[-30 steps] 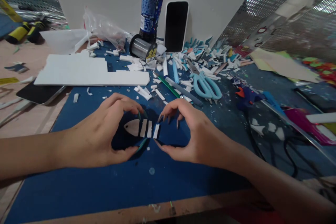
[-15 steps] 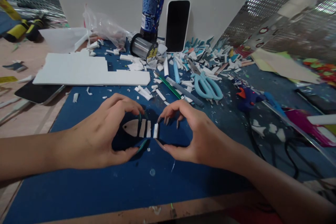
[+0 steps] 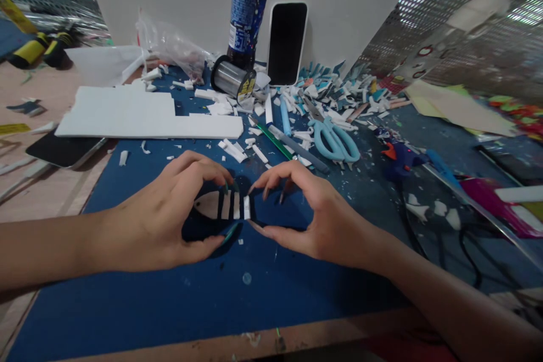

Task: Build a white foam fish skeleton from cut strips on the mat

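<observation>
On the blue cutting mat [image 3: 169,294] lies a row of white foam pieces: a pointed fish-head piece [image 3: 206,205], two narrow strips [image 3: 227,206] and a short end strip [image 3: 246,207]. My left hand [image 3: 156,220] curves round the head piece and strips, thumb below and forefinger above, touching their edges. From the right, my right hand [image 3: 322,218] pinches the end strip between thumb and forefinger, close against the other strips. The remaining fingers of both hands are bent above the mat.
Beyond the hands lie a white foam board [image 3: 127,116], light blue scissors [image 3: 335,138], a green pencil [image 3: 274,140], a wire spool [image 3: 229,78], a dark drink bottle [image 3: 246,17], an upright phone [image 3: 286,42] and foam scraps [image 3: 339,90]. A blue glue gun [image 3: 401,158] with cable lies right; another phone [image 3: 63,150] lies left.
My right hand has slid the end strip to the left, closing its gap to the other strips. The left hand has stayed around the fish-head piece.
</observation>
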### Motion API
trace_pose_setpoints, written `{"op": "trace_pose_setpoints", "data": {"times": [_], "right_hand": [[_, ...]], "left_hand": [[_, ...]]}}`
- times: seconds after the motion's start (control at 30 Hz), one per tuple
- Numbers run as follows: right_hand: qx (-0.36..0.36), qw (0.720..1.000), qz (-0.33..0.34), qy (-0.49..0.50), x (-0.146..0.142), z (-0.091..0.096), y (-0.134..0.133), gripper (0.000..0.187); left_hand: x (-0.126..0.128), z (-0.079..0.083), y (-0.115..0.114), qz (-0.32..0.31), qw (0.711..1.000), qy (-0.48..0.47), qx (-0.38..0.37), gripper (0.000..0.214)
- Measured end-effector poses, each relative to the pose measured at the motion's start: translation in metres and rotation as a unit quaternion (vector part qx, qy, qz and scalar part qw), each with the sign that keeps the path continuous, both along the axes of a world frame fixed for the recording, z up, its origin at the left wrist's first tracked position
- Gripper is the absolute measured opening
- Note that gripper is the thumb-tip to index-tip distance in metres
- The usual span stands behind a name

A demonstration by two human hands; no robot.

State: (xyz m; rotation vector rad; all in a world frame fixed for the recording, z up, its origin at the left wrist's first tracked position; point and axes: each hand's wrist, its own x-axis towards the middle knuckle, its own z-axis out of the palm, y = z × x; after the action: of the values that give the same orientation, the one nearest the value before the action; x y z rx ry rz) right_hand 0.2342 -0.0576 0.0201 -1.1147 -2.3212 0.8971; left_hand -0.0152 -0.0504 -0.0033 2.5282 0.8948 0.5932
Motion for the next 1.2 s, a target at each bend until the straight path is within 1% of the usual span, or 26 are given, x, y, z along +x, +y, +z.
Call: {"op": "trace_pose_setpoints", "data": {"times": [0.27, 0.5, 0.63, 0.8, 0.93, 1.2], "right_hand": [[0.005, 1.0, 0.002, 0.026, -0.0015, -0.0047, 0.0031, 0.028], [-0.017, 1.0, -0.005, 0.016, 0.0009, -0.0072, 0.0042, 0.027], [-0.023, 1.0, -0.01, 0.01, 0.0016, -0.0071, 0.0055, 0.028], [-0.018, 1.0, -0.011, 0.011, 0.0015, -0.0072, 0.0061, 0.028], [-0.017, 1.0, -0.012, 0.01, 0.0017, -0.0073, 0.0059, 0.028], [-0.013, 1.0, -0.012, 0.01, 0.0014, -0.0082, 0.0061, 0.028]], "left_hand": [[-0.0018, -0.0007, 0.0005, 0.009, 1.0, 0.004, 0.0, 0.043], [0.0006, 0.0022, -0.0018, 0.041, 0.999, 0.013, 0.015, 0.039], [0.0012, 0.0039, -0.0025, 0.04, 0.999, 0.021, -0.007, 0.041], [0.0011, 0.0041, -0.0021, 0.039, 0.999, 0.006, -0.011, 0.038], [0.0014, 0.0052, -0.0026, 0.04, 0.998, 0.005, -0.039, 0.035], [0.001, 0.0063, -0.0037, 0.049, 0.997, 0.012, -0.054, 0.034]]}}
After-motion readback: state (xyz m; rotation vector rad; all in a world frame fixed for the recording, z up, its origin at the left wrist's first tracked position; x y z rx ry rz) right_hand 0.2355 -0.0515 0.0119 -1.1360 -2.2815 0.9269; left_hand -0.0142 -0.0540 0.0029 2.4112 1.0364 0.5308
